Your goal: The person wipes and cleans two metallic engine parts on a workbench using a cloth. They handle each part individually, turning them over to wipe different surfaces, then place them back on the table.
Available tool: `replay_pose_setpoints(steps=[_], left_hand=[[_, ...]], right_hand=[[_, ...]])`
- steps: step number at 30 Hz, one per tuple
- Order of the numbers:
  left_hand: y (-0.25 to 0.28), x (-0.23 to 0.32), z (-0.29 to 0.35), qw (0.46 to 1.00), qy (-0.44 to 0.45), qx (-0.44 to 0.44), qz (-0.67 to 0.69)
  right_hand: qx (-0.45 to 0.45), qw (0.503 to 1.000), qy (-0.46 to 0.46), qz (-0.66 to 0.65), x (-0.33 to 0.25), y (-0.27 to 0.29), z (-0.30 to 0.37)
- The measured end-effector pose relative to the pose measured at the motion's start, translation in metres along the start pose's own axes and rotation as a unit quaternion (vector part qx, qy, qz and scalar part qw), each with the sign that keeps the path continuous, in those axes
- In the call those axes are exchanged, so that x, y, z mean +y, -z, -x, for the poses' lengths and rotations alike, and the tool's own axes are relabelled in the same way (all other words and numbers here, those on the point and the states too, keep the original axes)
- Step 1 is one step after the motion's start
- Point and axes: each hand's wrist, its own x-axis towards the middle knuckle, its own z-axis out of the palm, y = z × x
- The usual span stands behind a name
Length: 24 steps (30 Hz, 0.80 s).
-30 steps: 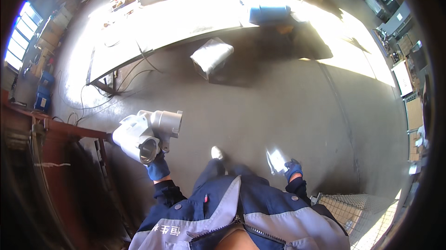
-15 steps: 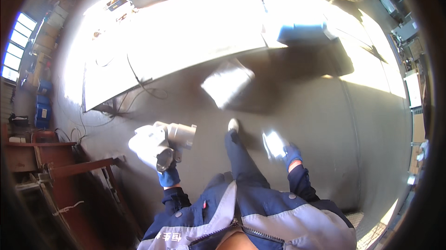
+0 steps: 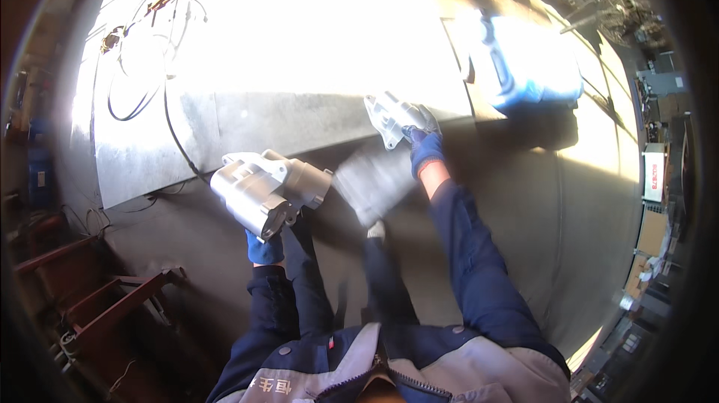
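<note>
A large silver cast-metal housing with round tubular ends (image 3: 258, 182) is carried in my left hand (image 3: 265, 247), which wears a blue glove. That hand's fingers are mostly hidden behind the part. My right hand (image 3: 425, 145), also in a blue glove, grips a smaller silver metal bracket with lugs (image 3: 392, 117) by its near end. The bracket is held up by the front edge of the sunlit metal-topped table (image 3: 269, 114); whether it touches the top I cannot tell. Between my hands, lower down, lies a blurred pale silvery block-shaped thing (image 3: 371, 186).
A blue container (image 3: 517, 66) stands in bright glare at the table's right end. A black cable (image 3: 174, 133) hangs over the table's front left. Reddish-brown metal framing (image 3: 120, 302) is on the floor at my lower left. A fan-like round object (image 3: 625, 17) stands far right.
The table looks nearer. My right hand has reached forward with the bracket from beside my body to the table edge. My left hand has moved slightly forward, still carrying the housing.
</note>
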Motion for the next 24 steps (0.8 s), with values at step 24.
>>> replay_pose_setpoints(steps=[24], left_hand=[[-0.08,0.096,-0.226,0.986,0.037,-0.146,0.07]], right_hand=[[-0.33,0.83,0.208,0.399,-0.048,-0.238,0.054]])
